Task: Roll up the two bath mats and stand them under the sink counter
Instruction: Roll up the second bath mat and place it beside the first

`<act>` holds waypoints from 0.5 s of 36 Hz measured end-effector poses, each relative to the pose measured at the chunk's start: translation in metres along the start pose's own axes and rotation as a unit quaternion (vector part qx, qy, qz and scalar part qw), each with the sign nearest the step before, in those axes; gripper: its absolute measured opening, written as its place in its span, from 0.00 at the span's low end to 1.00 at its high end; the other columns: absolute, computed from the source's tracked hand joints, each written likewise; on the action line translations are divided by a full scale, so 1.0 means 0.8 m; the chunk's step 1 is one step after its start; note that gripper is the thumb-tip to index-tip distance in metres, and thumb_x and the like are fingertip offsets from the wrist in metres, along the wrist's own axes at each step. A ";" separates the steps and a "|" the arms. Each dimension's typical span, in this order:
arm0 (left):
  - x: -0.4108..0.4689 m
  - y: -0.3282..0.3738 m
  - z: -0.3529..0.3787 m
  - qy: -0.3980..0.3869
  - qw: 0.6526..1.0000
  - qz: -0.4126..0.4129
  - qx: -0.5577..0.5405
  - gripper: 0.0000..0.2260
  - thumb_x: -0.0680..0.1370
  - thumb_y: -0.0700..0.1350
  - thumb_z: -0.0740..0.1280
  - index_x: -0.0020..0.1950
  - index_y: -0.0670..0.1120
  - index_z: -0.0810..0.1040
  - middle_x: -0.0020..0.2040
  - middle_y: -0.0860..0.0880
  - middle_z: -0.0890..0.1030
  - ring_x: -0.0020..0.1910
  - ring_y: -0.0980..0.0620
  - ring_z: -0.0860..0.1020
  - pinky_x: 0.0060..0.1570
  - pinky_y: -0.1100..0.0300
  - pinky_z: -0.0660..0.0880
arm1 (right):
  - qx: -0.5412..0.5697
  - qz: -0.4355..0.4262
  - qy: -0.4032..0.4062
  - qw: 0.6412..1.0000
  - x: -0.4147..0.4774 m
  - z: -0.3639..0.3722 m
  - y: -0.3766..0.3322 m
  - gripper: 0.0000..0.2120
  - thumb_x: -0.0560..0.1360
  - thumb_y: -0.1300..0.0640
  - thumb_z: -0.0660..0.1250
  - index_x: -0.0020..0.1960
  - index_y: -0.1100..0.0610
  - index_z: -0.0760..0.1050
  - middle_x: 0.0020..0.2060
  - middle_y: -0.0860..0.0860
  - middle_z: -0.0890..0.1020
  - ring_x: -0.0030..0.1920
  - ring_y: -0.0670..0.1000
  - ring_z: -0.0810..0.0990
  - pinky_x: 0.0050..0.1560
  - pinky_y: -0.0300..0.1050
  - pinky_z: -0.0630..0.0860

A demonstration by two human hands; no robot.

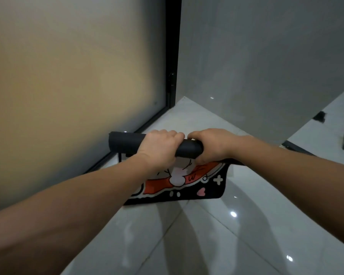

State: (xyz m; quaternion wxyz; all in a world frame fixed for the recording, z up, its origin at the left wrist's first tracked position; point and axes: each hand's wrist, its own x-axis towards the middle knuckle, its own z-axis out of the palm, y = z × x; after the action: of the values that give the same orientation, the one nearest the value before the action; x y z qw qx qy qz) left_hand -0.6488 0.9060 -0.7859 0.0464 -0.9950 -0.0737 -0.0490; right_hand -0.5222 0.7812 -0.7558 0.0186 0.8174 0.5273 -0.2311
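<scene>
Bath mat [187, 183], partly rolled into a black tube with its cartoon-printed end hanging loose, is held above the glossy white floor tiles [197, 245] beside a frosted glass door [68, 86]. Left hand [159, 148] and right hand [213, 144] both grip the roll, knuckles nearly touching.

A home bathroom, by the look of it: glossy white floor tiles [216, 235] that mirror ceiling lights, plain grey walls [256, 56] meeting in a corner, a black-framed frosted glass door [77, 76] on the left, and a cartoon-printed bath mat [187, 181] half rolled above the floor.
</scene>
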 end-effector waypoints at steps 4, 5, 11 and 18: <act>0.002 -0.002 0.002 -0.001 1.000 -0.005 -0.018 0.18 0.72 0.51 0.66 0.61 0.50 0.69 0.53 0.50 0.77 0.50 0.46 0.77 0.44 0.52 0.69 | -0.010 0.000 0.034 0.999 -0.005 0.002 -0.004 0.13 0.66 0.51 0.70 0.47 0.46 0.70 0.36 0.45 0.75 0.40 0.52 0.76 0.38 0.43 0.69; 0.003 -0.003 0.003 -0.010 0.999 -0.006 -0.030 0.20 0.71 0.53 0.66 0.62 0.51 0.68 0.54 0.50 0.77 0.51 0.46 0.77 0.44 0.53 0.69 | -0.051 -0.009 0.061 0.997 -0.006 0.004 -0.004 0.11 0.67 0.51 0.68 0.48 0.47 0.70 0.37 0.46 0.76 0.40 0.53 0.77 0.38 0.44 0.69; 0.007 -0.007 0.003 -0.110 0.983 -0.035 -0.142 0.23 0.66 0.54 0.68 0.60 0.54 0.69 0.48 0.52 0.80 0.47 0.48 0.80 0.39 0.58 0.71 | -0.221 -0.138 0.249 0.933 -0.003 0.032 0.008 0.14 0.67 0.54 0.69 0.51 0.56 0.73 0.38 0.53 0.80 0.35 0.57 0.79 0.31 0.47 0.68; 0.002 -0.002 -0.001 -0.011 1.000 -0.005 -0.018 0.13 0.73 0.47 0.64 0.56 0.49 0.69 0.49 0.50 0.79 0.46 0.45 0.79 0.36 0.56 0.63 | -0.091 -0.049 0.115 0.988 0.000 0.014 0.001 0.18 0.67 0.48 0.68 0.55 0.48 0.71 0.45 0.49 0.78 0.44 0.53 0.78 0.41 0.46 0.73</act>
State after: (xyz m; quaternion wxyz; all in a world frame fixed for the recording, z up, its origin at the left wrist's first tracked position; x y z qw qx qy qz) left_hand -0.6478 0.9075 -0.7846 0.0271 -0.9957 -0.0786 -0.0397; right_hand -0.5255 0.7777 -0.7658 0.0207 0.8068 0.5839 -0.0873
